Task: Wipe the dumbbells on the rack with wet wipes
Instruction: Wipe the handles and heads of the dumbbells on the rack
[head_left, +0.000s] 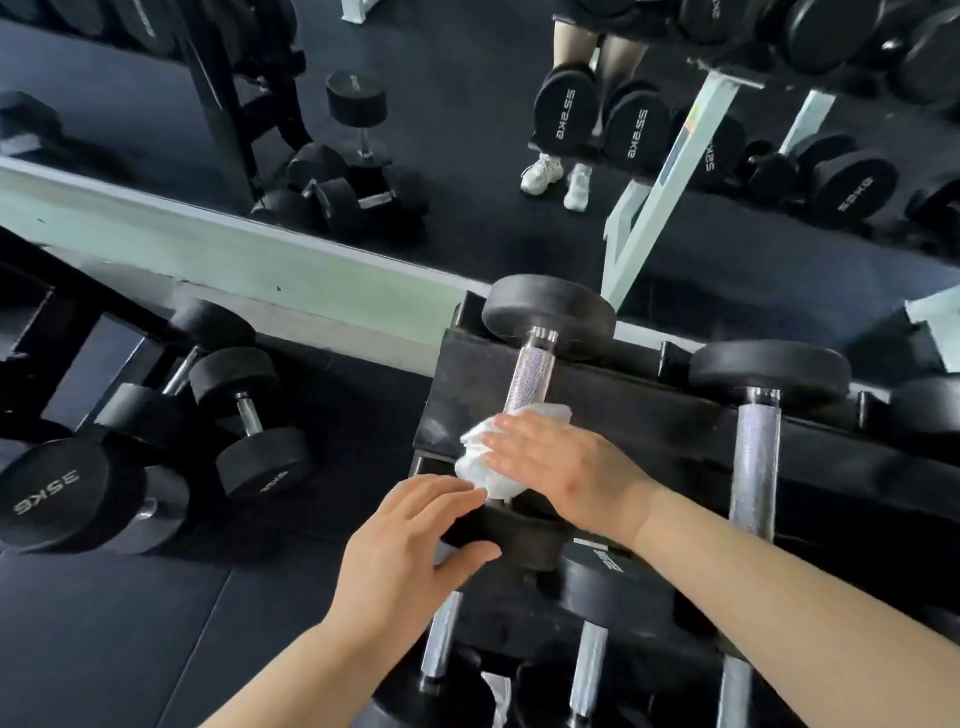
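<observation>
The black round-headed dumbbell with a knurled steel handle (532, 371) lies on the top tier of the black metal rack (649, 410). Its long axis runs from near to far and leans a little right at the far end. The far head stands close to the mirror's base, and the near head sits under the person's hands. The right hand (556, 462) is the one on the handle: it lies flat with straight fingers, pressing a crumpled white wet wipe (480, 462) onto the near part of the grip. Whether the thumb wraps underneath is hidden. The bare knurled length of the handle stretches away from that hand's far side, so any stroke would likely travel along the axis towards the far head. The left hand (410, 540) is nearer the body. It rests open on the near head with fingers spread over the top and thumb across the front face, apparently steadying it. The steel looks bright and finely textured, and the rubber heads look matt. A second, similar black dumbbell (758, 452) lies parallel to the right, with nothing touching it.
</observation>
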